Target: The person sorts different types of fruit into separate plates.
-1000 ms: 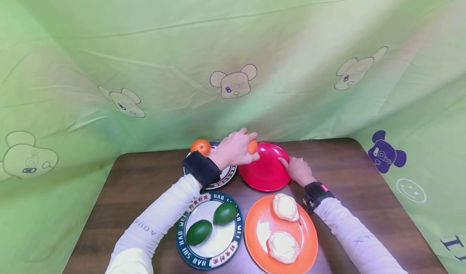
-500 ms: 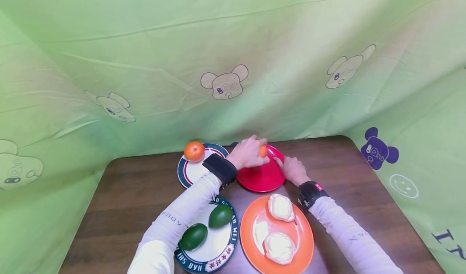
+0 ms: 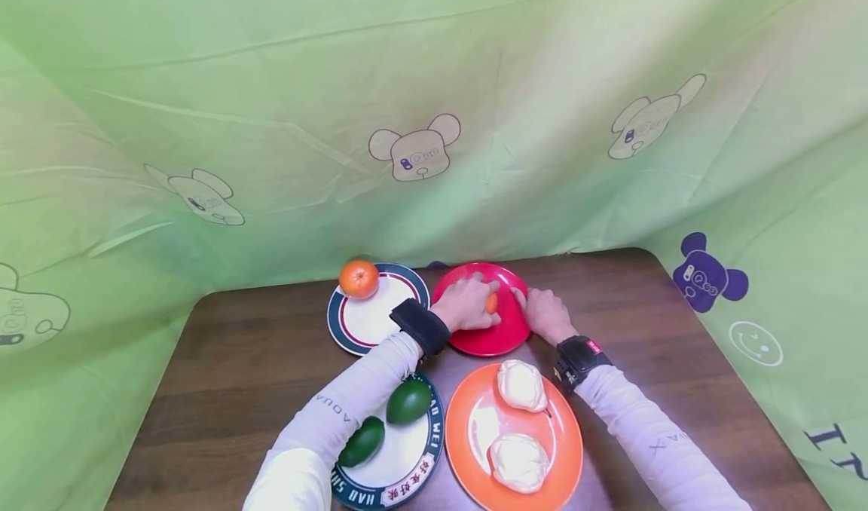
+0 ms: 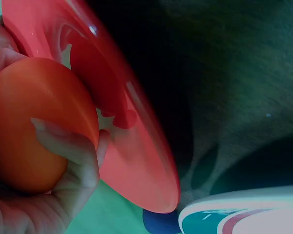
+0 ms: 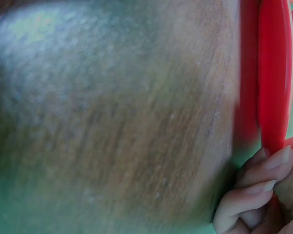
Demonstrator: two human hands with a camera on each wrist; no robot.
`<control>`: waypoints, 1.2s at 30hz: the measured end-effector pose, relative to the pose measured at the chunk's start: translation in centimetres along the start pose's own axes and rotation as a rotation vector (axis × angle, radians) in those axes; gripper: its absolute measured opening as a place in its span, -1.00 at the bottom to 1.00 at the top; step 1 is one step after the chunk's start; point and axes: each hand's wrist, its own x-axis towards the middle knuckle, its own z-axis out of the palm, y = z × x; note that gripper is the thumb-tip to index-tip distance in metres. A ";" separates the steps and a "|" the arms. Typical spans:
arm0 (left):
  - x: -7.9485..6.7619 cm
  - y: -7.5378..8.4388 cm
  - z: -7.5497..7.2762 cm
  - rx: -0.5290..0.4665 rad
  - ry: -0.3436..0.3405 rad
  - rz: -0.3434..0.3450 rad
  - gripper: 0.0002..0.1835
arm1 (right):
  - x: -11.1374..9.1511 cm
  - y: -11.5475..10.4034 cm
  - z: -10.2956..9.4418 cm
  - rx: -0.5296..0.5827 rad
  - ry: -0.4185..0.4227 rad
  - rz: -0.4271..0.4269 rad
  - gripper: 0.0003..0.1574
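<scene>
My left hand [image 3: 468, 305] is over the red plate [image 3: 505, 338], its fingers and thumb curled round a smooth orange [image 3: 492, 303]. In the left wrist view the orange [image 4: 39, 122] fills the grip, and its dark reflection shows on the glossy red plate [image 4: 141, 170]. Whether the fruit touches the plate I cannot tell. At the plate's right edge, my right hand [image 3: 548, 316] pinches the rim. The right wrist view shows curled fingers [image 5: 271, 168] against the lower end of the red rim [image 5: 276, 73].
Left of the red plate, a blue-rimmed white plate [image 3: 373, 319] bears another orange [image 3: 359, 279]. Nearer lie a green-rimmed plate [image 3: 434, 436] with two dark green oval fruits [image 3: 409, 401] and an orange plate [image 3: 468, 458] with two white lumpy items [image 3: 521, 462]. Green cloth [image 3: 305, 119] hangs behind the table [image 3: 230, 390].
My left hand has moved right with the orange, from above the gap between the far plates, then down over the red plate. The right hand keeps its hold on the rim.
</scene>
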 end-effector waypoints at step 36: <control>-7.6 -10.1 -10.4 0.067 0.201 -0.402 -0.09 | -0.2 0.3 0.1 -0.016 0.013 -0.020 -0.36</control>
